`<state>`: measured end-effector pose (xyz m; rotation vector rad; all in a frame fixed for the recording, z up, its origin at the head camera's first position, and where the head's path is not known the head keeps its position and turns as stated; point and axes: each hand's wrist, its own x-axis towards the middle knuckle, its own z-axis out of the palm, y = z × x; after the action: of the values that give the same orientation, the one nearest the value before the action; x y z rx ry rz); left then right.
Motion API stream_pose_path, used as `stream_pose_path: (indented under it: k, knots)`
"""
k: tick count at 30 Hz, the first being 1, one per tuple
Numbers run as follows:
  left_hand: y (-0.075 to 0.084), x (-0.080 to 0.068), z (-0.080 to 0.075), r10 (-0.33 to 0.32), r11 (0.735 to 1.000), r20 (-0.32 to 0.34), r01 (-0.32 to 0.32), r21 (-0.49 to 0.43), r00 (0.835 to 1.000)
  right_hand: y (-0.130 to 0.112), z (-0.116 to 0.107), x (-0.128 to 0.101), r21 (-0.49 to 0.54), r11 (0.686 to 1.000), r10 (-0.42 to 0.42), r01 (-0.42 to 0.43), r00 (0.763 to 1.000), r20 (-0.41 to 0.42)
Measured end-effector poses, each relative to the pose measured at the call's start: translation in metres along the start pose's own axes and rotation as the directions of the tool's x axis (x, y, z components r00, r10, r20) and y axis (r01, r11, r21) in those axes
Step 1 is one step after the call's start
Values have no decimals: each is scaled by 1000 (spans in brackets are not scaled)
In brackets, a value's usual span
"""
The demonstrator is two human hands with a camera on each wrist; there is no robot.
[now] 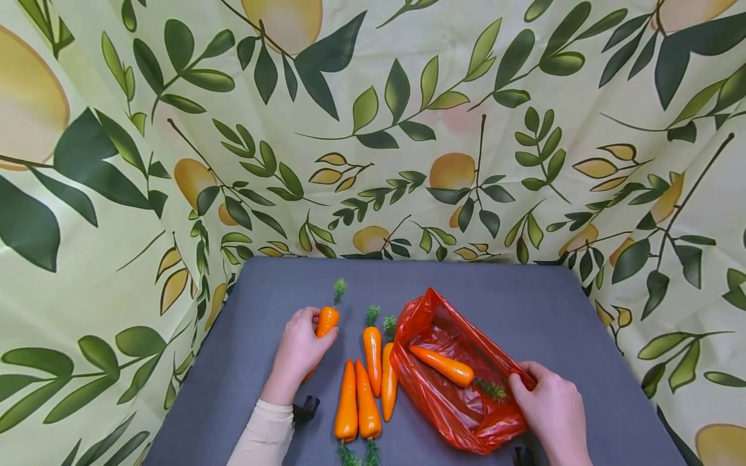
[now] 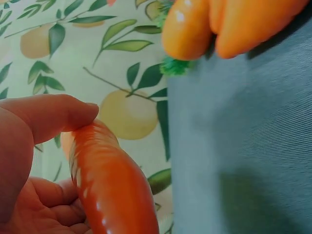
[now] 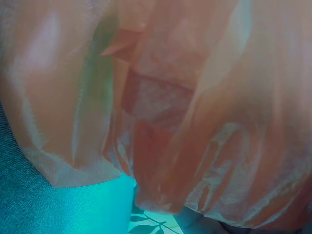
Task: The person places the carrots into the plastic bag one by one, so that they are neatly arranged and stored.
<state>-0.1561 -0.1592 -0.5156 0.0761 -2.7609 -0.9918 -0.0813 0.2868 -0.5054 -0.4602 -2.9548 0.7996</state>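
From the head camera, a grey table stands in front of a draped cloth backdrop printed with leaves and yellow fruit. The left hand lies on the table at the left, its grip wrapped around a held carrot whose orange upper end and green top stick out beyond the fingers toward the backdrop. Just to the right of that hand, four loose carrots lie side by side on the table, two with their green tops toward the backdrop and two with their tops toward the person. Right beside them is a red plastic bag, its mouth open, with one bagged carrot lying slantwise inside, its green top pointing toward the right hand. That hand's grip pinches the bag's near right edge. From the left wrist camera, the held carrot is seen close, glossy and orange, with the thumb pressed on its upper side and the fingers curled beneath it; the loose carrots show at the top edge above the table. From the right wrist camera, the crumpled, translucent red plastic bag fills nearly the whole picture, with a strip of table at the lower left; the hand itself is not seen here.
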Motion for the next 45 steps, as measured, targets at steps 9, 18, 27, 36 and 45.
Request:
stream_pose_path:
  k: [9,18,27,36,45]
  knots:
    - [17,7,-15,28,1000,-30,-28,-7,999,0,0,-2,11,1000,22,-22,999,24]
    - [33,12,-21,80,997,-50,-81,-19,996,1,-1,-3,8,1000,5,-5,1000,13]
    - [56,19,-26,174,983,-45,-177,-50,984,1,2,-3,-8,1000,-15,15,1000,-20]
    - [79,21,-25,255,965,-26,-256,-62,967,1,2,-2,-13,999,-30,30,999,-27]
    - [102,22,-18,332,941,25,-330,-77,943,1,2,-1,-12,1000,-22,22,1000,-22]
